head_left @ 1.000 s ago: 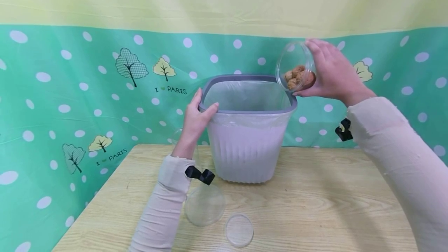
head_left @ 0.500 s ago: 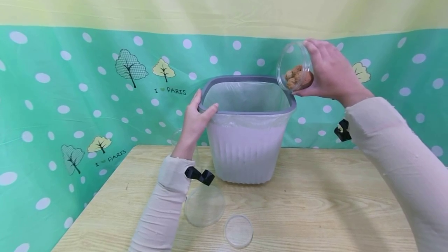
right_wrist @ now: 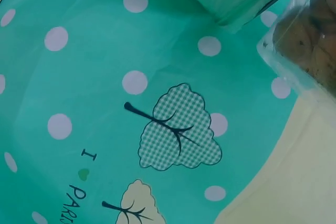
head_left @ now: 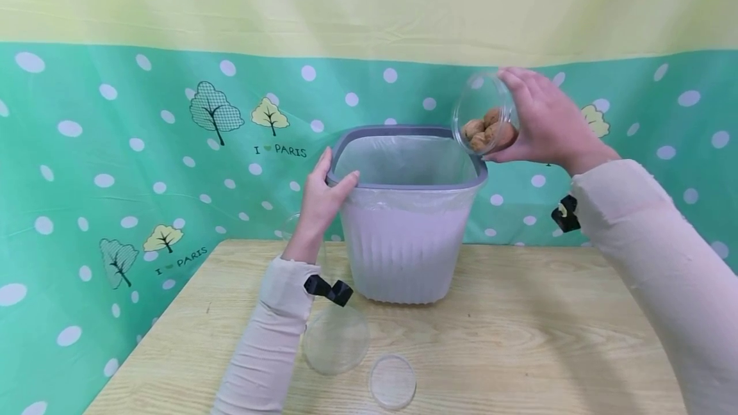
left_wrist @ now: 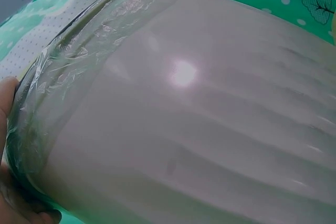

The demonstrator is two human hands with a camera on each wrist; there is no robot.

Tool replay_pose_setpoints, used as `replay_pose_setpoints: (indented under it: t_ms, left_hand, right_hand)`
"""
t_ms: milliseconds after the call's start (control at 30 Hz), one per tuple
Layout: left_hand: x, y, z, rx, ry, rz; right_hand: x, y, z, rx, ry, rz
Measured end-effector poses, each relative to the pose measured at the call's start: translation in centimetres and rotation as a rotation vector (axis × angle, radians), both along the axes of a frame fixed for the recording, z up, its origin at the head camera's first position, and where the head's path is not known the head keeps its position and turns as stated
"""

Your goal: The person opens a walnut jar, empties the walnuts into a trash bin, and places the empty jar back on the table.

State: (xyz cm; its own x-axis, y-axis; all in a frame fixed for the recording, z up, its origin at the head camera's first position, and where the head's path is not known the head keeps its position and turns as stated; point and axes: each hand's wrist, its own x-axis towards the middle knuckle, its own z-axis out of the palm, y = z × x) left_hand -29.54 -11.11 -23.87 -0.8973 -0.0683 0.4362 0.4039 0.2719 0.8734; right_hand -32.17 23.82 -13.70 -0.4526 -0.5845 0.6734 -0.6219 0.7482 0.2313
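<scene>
A pale trash can (head_left: 406, 235) with a grey rim stands on the wooden table, lined with a clear plastic bag. My left hand (head_left: 324, 200) grips its rim at the left corner, thumb at the front; the left wrist view shows fingers against the bag-covered edge of the trash can (left_wrist: 173, 108). At the rim's right corner my right hand (head_left: 548, 117) holds a clear plastic jar (head_left: 475, 95), tipped sideways with its mouth toward the can. Several walnuts (head_left: 477, 133) lie in the jar's lower side. In the right wrist view, walnuts (right_wrist: 299, 38) show through the plastic.
Two clear round lids, a larger one (head_left: 336, 341) and a smaller one (head_left: 393, 382), lie on the table (head_left: 519, 332) in front of the can. A clear container (head_left: 291, 226) is partly hidden behind my left wrist. A polka-dot curtain (head_left: 173, 191) hangs behind.
The walnuts have shifted inside the tipped jar and lie more spread out. My right hand and the jar have moved only slightly. My left hand stays on the rim.
</scene>
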Motion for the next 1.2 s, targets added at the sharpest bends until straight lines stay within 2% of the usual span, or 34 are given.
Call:
replay_pose_setpoints:
  t_ms: [200,467,1200]
  left_hand:
    - [-0.02,0.07,0.04,0.001,0.005,-0.003]
    - [-0.16,0.00,-0.05,0.009,0.016,-0.014]
    - [0.08,-0.02,-0.04,0.006,0.008,-0.009]
  right_hand:
    - [0.03,-0.40,0.26,0.048,0.059,-0.004]
    - [0.11,-0.72,0.49,0.072,0.025,0.010]
    - [-0.05,-0.43,0.29,0.081,0.056,0.025]
